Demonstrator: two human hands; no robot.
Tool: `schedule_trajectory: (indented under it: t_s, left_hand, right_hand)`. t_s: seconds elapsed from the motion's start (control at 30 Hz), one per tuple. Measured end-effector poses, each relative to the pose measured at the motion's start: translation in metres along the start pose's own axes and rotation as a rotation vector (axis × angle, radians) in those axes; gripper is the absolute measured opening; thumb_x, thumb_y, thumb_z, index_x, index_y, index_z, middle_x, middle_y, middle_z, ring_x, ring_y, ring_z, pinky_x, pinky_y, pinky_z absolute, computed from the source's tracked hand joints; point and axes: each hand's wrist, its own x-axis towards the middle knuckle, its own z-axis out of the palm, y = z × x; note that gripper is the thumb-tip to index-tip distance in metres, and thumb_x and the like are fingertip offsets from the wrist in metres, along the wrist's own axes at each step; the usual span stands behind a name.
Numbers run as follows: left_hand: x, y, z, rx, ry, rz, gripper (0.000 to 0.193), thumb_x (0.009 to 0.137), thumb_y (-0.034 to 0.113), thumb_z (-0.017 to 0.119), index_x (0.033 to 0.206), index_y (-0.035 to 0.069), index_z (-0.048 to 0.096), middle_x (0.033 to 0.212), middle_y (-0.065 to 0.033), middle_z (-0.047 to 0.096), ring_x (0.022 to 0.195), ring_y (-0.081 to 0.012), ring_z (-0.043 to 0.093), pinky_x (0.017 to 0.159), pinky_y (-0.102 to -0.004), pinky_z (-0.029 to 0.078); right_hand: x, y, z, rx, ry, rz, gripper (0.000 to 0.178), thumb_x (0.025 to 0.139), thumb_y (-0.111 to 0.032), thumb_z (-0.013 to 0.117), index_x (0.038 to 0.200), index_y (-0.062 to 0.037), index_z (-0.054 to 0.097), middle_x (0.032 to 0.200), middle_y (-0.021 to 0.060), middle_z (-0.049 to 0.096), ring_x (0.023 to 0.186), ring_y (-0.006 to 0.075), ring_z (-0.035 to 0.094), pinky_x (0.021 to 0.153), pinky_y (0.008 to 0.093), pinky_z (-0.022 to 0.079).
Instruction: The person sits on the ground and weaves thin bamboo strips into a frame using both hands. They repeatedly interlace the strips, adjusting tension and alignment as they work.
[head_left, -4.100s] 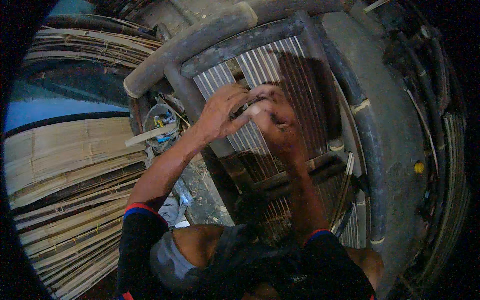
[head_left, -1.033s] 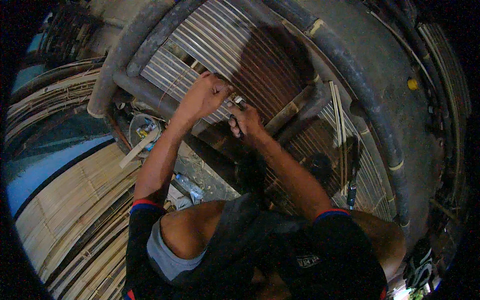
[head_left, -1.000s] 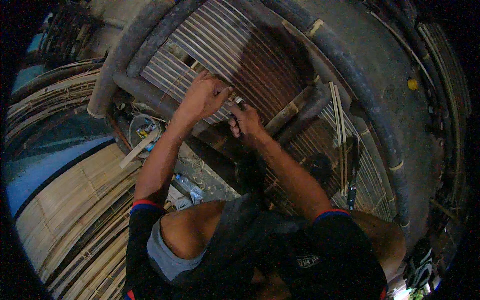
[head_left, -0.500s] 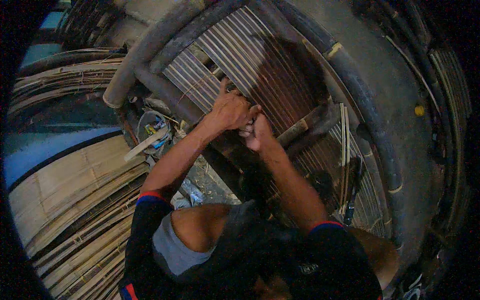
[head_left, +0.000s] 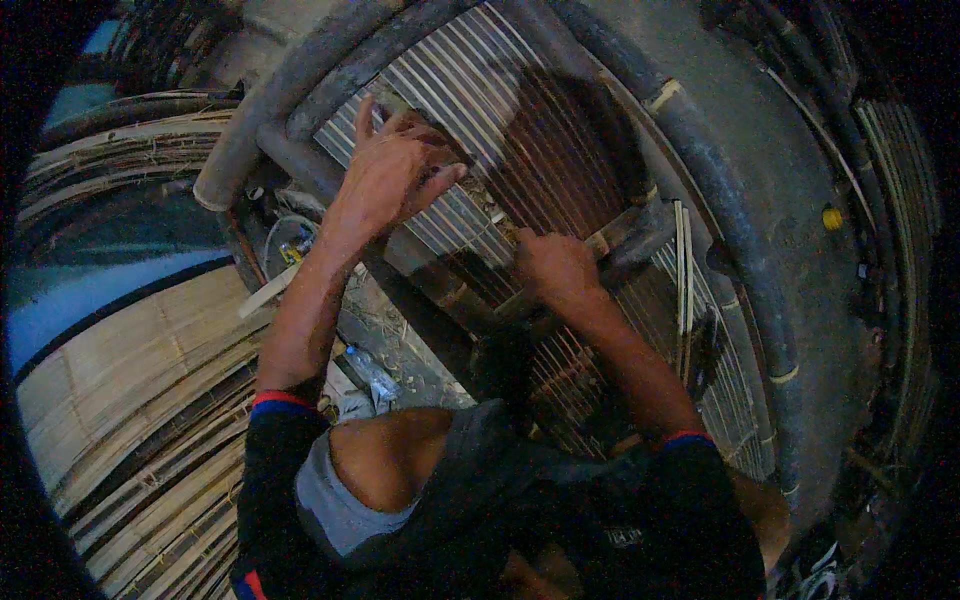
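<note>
Hands on the slatted cane panel (head_left: 560,130)

The left hand (head_left: 385,180) rests spread on the slats; the right hand (head_left: 555,268) is closed around the crossbar (head_left: 625,235) below it and should keep firm.

L hand (head_left: 388,175): spread on slat panel (head_left: 470,100), fingers open.
R hand (head_left: 553,268): fist on crossbar (head_left: 625,235) over the slat panel.

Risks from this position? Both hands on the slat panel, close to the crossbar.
1. The left hand presses flat on the thin slats; their edges might splinter or cut bare skin.
2. The right hand is fisted right at the crossbar; a slip may pinch its fingers against it.
3. Loose strips stand beside the right forearm and could be knocked over.
</note>
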Motion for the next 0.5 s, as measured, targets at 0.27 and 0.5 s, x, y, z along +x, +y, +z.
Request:
schedule_trajectory:
  t_s: [0.27,0.5]
  left_hand:
    - [-0.027,0.027,0.102,0.132,-0.030,0.100,0.034,0.088,0.047,0.060,0.095,0.017,0.075,0.108,-0.0036,0.069,0.122,-0.0259,0.054,0.119,-0.0660,0.003]
    - [-0.020,0.028,0.102,-0.105,0.003,0.086,0.018,0.083,0.027,0.068,0.097,0.016,0.074,0.105,0.0020,0.069,0.114,-0.0208,0.058,0.119,-0.0605,0.010]
  right_hand:
    - [-0.001,0.015,-0.055,0.507,-0.007,-0.171,0.029,0.093,-0.031,0.063,0.088,-0.0021,0.066,0.072,0.0136,0.066,0.070,0.0243,0.067,0.064,0.0425,0.049]
    - [0.023,0.021,0.071,1.363,-0.031,0.151,0.024,0.098,-0.021,0.060,0.092,0.0016,0.064,0.076,0.0074,0.066,0.065,0.0160,0.064,0.060,0.0312,0.053]
